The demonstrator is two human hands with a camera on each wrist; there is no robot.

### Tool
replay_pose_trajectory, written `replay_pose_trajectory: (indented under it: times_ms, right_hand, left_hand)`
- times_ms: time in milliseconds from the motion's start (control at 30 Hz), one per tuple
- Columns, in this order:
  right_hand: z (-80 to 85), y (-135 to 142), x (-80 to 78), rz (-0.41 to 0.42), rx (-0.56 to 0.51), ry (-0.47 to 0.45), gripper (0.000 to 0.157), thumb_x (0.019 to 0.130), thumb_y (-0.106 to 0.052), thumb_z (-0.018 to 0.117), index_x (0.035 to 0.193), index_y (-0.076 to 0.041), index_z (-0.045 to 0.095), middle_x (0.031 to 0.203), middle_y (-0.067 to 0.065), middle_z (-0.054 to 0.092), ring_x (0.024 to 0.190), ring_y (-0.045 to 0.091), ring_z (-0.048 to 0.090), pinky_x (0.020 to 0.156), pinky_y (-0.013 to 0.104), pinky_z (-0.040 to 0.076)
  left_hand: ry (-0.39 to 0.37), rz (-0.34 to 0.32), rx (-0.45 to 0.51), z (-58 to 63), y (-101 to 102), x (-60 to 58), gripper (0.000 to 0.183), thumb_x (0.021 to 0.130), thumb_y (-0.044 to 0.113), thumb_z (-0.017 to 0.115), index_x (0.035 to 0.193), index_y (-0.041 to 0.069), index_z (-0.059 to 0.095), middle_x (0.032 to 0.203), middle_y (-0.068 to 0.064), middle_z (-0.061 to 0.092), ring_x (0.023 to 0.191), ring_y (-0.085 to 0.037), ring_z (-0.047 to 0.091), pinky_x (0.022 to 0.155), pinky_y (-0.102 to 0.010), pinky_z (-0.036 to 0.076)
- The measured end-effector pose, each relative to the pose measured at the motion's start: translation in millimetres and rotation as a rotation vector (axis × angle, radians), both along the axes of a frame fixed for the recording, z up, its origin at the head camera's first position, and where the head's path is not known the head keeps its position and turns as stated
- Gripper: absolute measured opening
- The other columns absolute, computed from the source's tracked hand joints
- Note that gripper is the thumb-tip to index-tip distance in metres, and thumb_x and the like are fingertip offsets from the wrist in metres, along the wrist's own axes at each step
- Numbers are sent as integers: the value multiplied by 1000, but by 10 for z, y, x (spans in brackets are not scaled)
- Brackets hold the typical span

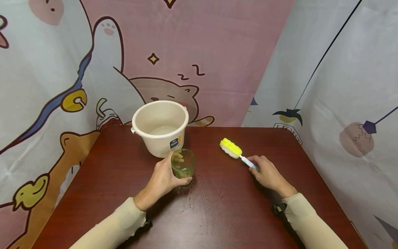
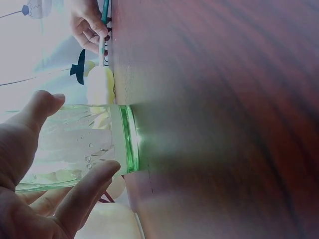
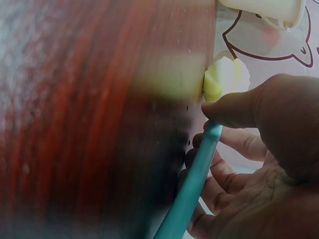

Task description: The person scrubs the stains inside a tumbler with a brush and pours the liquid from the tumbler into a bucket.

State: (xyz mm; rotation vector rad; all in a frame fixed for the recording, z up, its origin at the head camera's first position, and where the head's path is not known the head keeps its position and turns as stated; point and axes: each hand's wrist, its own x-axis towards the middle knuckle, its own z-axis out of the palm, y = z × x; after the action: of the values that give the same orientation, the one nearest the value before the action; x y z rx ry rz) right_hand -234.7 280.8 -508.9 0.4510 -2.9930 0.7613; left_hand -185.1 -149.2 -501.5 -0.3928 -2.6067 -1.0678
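Observation:
My left hand [image 1: 163, 175] grips a clear green-tinted drinking glass [image 1: 183, 162], fingers on one side and thumb on the other. Water drops cling to its wall in the left wrist view, and its thick base is at or just above the tabletop; I cannot tell whether they touch. On the right, my right hand [image 1: 267, 173] holds a bottle brush by its teal and white handle [image 3: 192, 184], the thumb pressing from one side and fingers from the other. The yellow and white sponge head [image 1: 230, 148] points away toward the back left, low over the table.
A cream bucket [image 1: 160, 138] with a label on its front stands at the back of the dark red-brown table [image 1: 124, 180], just behind the glass. Wet streaks mark the wood near the glass. Cartoon-printed cloth [image 1: 224, 62] hangs behind and beside the table.

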Motion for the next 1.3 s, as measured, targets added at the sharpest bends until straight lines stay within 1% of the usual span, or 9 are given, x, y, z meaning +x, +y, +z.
replay_pose_trajectory:
  times_ms: [200, 367, 667, 900, 1067, 1133, 1233, 1300]
  right_hand:
    - [6, 2, 0, 1, 5, 8, 38, 109, -8, 79, 147, -6, 74, 115, 16, 72, 93, 25, 57, 81, 41, 46]
    - [9, 7, -3, -2, 7, 17, 39, 108, -8, 79, 147, -6, 74, 113, 15, 71, 92, 24, 56, 80, 40, 45]
    - [-3, 7, -4, -5, 15, 12, 40, 107, -11, 82, 146, -6, 73, 114, 14, 71, 96, 25, 58, 82, 42, 47]
    - [-7, -23, -5, -16, 26, -1, 43, 108, -15, 83, 148, -4, 72, 123, 18, 72, 104, 29, 62, 88, 46, 50]
    - [-9, -53, 8, -22, 31, 3, 46, 108, -15, 82, 151, -2, 69, 128, 21, 71, 108, 32, 63, 92, 51, 53]
    - [-10, -69, 22, -32, 31, 0, 49, 109, -16, 81, 153, -2, 67, 133, 24, 70, 112, 34, 63, 94, 53, 54]
    - [-6, -84, 44, -54, 38, 4, 54, 110, -19, 80, 158, -2, 63, 139, 27, 67, 118, 40, 63, 96, 57, 52]
    - [3, -102, 55, -64, 41, 23, 57, 110, -20, 80, 161, -3, 61, 142, 29, 65, 122, 44, 63, 96, 59, 50]
  left_hand:
    - [4, 1, -1, 5, -2, 5, 95, 68, 35, 114, 147, 17, 65, 123, -6, 86, 113, -32, 86, 97, -52, 70]
    - [11, 1, -4, 8, -3, -3, 96, 69, 35, 114, 148, 13, 66, 123, -6, 86, 114, -33, 86, 97, -53, 70]
    - [12, 2, -3, 9, -7, -1, 95, 69, 35, 114, 147, 12, 66, 122, -7, 86, 113, -33, 86, 97, -52, 70]
    - [10, 5, -3, 12, -10, -2, 94, 69, 35, 114, 147, 12, 66, 123, -7, 86, 113, -33, 86, 97, -53, 70]
    - [-6, 10, -5, 12, -7, 0, 95, 69, 36, 114, 148, 13, 66, 123, -7, 86, 114, -34, 86, 98, -54, 70]
    - [-15, 9, -3, 12, -5, 3, 95, 69, 36, 114, 148, 13, 66, 123, -7, 86, 114, -34, 86, 97, -54, 70]
    - [-25, 5, 2, 10, 0, 7, 95, 70, 36, 114, 148, 14, 66, 123, -7, 86, 114, -33, 85, 97, -53, 70]
    - [-26, 5, 5, 9, 1, 10, 95, 70, 36, 114, 148, 14, 65, 123, -7, 86, 114, -33, 85, 98, -53, 69]
